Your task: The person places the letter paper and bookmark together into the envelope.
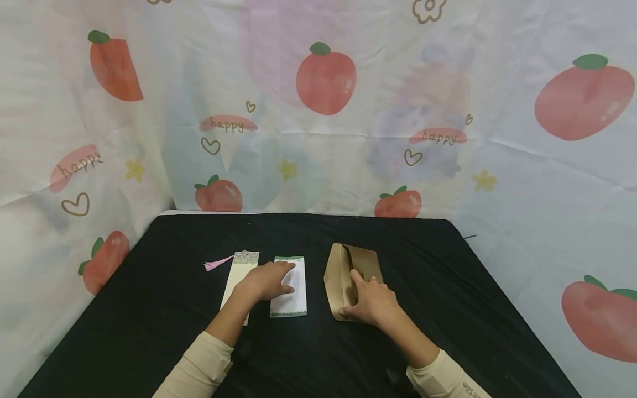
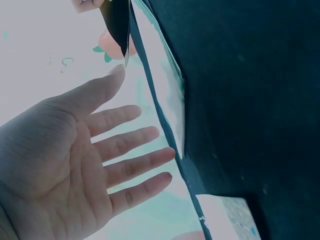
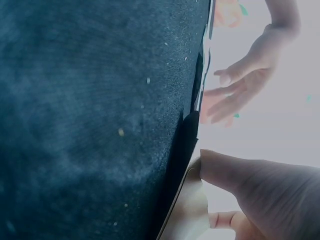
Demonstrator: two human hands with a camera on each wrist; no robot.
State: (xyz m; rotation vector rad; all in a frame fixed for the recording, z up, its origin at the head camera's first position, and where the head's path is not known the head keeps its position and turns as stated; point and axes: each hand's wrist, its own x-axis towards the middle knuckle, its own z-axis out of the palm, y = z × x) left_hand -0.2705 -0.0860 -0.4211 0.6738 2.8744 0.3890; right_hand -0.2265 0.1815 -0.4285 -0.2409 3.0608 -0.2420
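My left hand (image 1: 269, 279) hovers over a white paper card (image 1: 290, 301) with green borders, its fingers spread and nothing between them. In the left wrist view the open palm faces the camera, thumb apart from the fingers. My right hand (image 1: 372, 301) is at a brown paper envelope (image 1: 335, 276) whose flap is unfolded toward the left. The thumb rests on the flap's near edge, and the index finger reaches over the envelope's opening. In the right wrist view, the thumb and a finger hold the envelope (image 3: 187, 210) at its edge, tilted above the black cloth.
A cream bookmark (image 1: 239, 276) with a patterned top lies left of the card, partly under my left forearm in the head view. Its pink tassel (image 1: 218, 263) points left. Black cloth (image 1: 308, 365) covers the table, and fruit-printed curtains (image 1: 318, 160) stand around it.
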